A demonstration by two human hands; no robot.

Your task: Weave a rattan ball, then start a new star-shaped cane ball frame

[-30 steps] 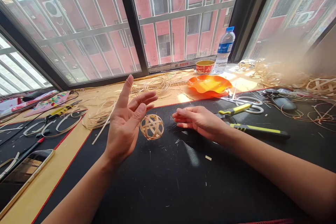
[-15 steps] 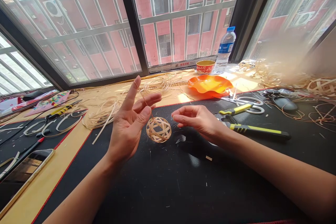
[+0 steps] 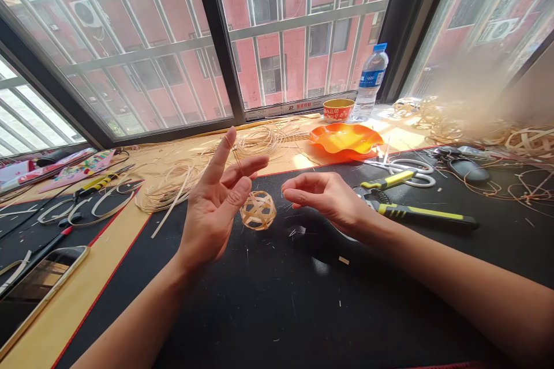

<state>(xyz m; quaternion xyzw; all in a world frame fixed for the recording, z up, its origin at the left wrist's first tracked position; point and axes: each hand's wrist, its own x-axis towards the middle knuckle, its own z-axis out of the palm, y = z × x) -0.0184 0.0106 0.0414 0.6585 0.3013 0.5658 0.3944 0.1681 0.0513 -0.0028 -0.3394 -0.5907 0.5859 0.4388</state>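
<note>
From a thin brown cord (image 3: 237, 160) looped over the raised index finger of my left hand (image 3: 212, 202) hangs a small openwork ball (image 3: 258, 211) woven of pale bamboo-like strips. The ball is beside my left thumb, above the black mat (image 3: 268, 305). My left palm faces inward, with the other fingers loosely stretched to the right. Just right of the ball, apart from it, my right hand (image 3: 320, 196) has its thumb and fingertips pinched together; anything between them is too small to make out.
Pliers with yellow-black handles (image 3: 426, 216) and white-handled scissors (image 3: 411, 173) lie to the right. Farther back are an orange wavy dish (image 3: 346, 139), a red bowl (image 3: 338, 110) and a water bottle (image 3: 371, 83). Coiled strips (image 3: 168, 187) and a phone (image 3: 41, 288) are at left.
The woven ball has swung slightly left and up, turning on its cord toward my left thumb. Both hands have hardly moved.
</note>
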